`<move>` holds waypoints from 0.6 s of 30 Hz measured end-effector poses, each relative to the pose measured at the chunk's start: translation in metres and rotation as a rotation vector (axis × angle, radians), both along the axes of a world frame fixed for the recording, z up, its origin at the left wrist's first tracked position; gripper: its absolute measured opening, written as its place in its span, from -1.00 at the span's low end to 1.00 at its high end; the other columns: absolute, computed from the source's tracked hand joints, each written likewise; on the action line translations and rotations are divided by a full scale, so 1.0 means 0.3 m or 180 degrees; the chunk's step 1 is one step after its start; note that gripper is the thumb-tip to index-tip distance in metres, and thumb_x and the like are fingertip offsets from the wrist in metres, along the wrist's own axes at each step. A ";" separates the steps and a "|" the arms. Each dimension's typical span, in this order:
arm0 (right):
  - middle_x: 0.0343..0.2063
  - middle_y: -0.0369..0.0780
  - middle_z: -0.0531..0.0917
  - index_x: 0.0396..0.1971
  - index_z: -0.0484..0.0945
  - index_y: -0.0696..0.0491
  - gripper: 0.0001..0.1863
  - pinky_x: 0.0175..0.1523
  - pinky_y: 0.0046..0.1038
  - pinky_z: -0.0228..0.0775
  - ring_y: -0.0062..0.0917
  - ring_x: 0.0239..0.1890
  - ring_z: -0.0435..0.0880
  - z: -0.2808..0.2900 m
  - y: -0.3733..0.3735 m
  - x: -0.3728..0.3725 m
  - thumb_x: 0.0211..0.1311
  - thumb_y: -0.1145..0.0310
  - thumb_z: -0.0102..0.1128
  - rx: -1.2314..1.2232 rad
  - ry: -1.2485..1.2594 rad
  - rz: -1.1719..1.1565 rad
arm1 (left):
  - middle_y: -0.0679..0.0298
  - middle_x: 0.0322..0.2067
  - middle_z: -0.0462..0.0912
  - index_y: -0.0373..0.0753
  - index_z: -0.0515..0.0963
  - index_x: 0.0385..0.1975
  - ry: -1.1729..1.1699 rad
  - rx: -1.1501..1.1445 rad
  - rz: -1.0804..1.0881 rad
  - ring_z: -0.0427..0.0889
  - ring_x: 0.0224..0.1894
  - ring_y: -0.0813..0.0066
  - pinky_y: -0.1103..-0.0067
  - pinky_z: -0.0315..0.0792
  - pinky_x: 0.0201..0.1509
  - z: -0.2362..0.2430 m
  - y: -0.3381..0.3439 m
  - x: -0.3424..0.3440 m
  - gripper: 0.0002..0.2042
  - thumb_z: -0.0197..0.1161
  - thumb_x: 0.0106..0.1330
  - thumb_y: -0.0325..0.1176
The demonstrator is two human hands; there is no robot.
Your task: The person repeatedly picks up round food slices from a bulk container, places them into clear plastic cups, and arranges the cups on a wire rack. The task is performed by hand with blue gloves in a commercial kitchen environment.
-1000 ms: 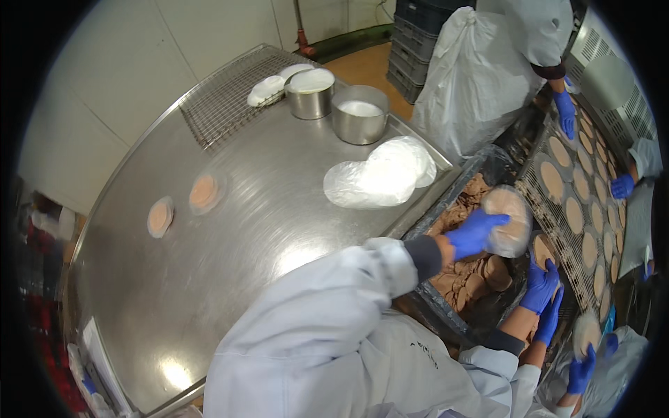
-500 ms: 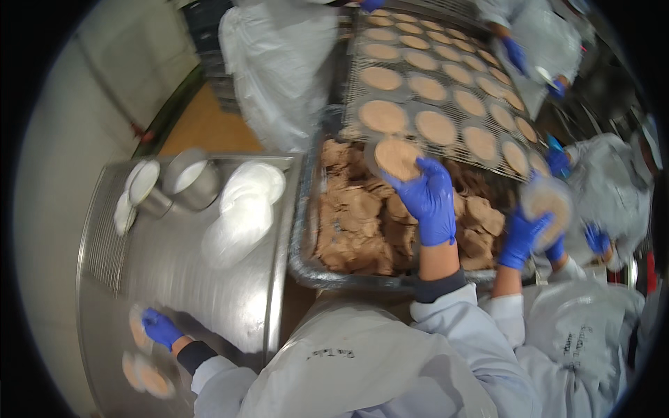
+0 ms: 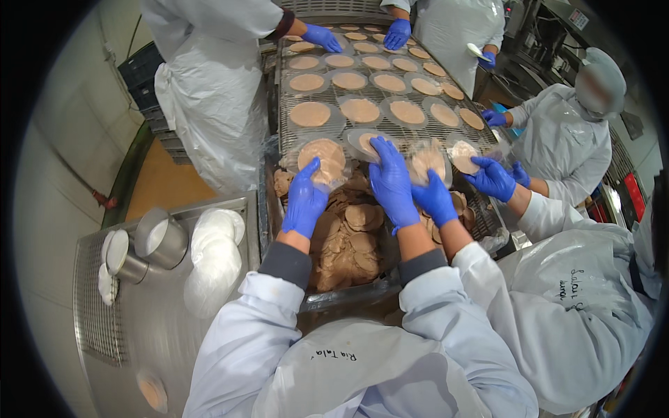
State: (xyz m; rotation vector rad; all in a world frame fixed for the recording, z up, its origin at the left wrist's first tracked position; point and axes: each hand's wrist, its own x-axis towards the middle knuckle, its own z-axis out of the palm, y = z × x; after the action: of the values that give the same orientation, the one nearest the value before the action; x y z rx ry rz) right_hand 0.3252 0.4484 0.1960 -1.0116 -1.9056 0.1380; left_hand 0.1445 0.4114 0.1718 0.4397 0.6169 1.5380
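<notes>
On the steel table (image 3: pixel 164 348) at left, two metal pots (image 3: pixel 171 256) hold indistinct white contents; centrally, the left hand (image 3: pixel 305 202) grips a beige disc (image 3: pixel 325 157) above a bin (image 3: pixel 355 295) of brown pieces (image 3: pixel 348 254), partly hidden by the wire rack (image 3: pixel 418 133); the right hand (image 3: pixel 392 187) holds a second disc (image 3: pixel 365 143), partly finger-covered.

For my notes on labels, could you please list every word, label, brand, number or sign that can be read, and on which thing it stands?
Camera wearer's apron: black handwriting across the chest, legible, but I do not copy written words.
Co-worker's apron at right: black handwriting, running sideways, partly unclear; also not copied.
White sign at upper right: too small to read.
I can make out no other text.
</notes>
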 end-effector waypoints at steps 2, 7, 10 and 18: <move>-0.02 -0.10 0.39 0.04 0.28 0.07 -0.59 -0.05 -0.28 0.39 -0.34 0.02 0.41 0.016 -0.079 -0.032 0.14 0.43 -0.04 -0.1339 0.1624 0.0699 | 0.12 -0.22 0.47 -0.38 0.32 -0.06 -0.0450 -0.0350 0.0025 0.50 -0.29 0.40 0.60 0.44 -0.23 -0.082 -0.010 -0.031 -0.69 0.06 0.22 -0.42; -0.15 -0.15 0.47 0.02 0.27 0.14 -0.60 -0.10 -0.27 0.44 -0.31 -0.14 0.51 0.166 -0.072 0.019 0.16 0.41 -0.03 -0.1764 0.3675 0.1173 | 0.07 -0.07 0.42 -0.38 0.24 0.02 -0.1035 -0.0325 -0.0250 0.41 -0.01 0.21 0.29 0.28 0.12 -0.073 -0.149 -0.066 -0.63 0.02 0.20 -0.47; -0.12 -0.12 0.48 -0.01 0.32 0.10 -0.62 -0.05 -0.21 0.34 -0.24 -0.08 0.47 0.224 0.045 0.001 0.14 0.39 0.00 -0.0100 0.1518 -0.0036 | 0.06 0.01 0.36 -0.34 0.23 0.04 -0.1059 -0.0154 0.0033 0.34 0.07 0.14 0.16 0.22 0.14 0.015 -0.230 -0.108 -0.62 0.02 0.20 -0.47; 0.10 -0.05 0.29 0.04 0.33 0.03 -0.47 0.25 0.03 -0.40 -0.18 0.22 0.12 0.049 0.011 -0.183 0.15 0.01 -0.07 0.0114 -0.0678 -0.0249 | 0.03 0.03 0.32 -0.32 0.19 0.06 -0.0838 -0.0297 0.0542 0.34 0.06 0.13 0.22 0.27 0.11 -0.128 -0.307 -0.216 -0.56 0.05 0.22 -0.28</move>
State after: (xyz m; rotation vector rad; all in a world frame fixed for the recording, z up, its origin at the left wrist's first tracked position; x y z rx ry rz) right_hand 0.2702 0.4516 0.2108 -1.1114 -2.0483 -0.0513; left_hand 0.0795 0.3192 0.1335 0.1119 0.5273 1.6867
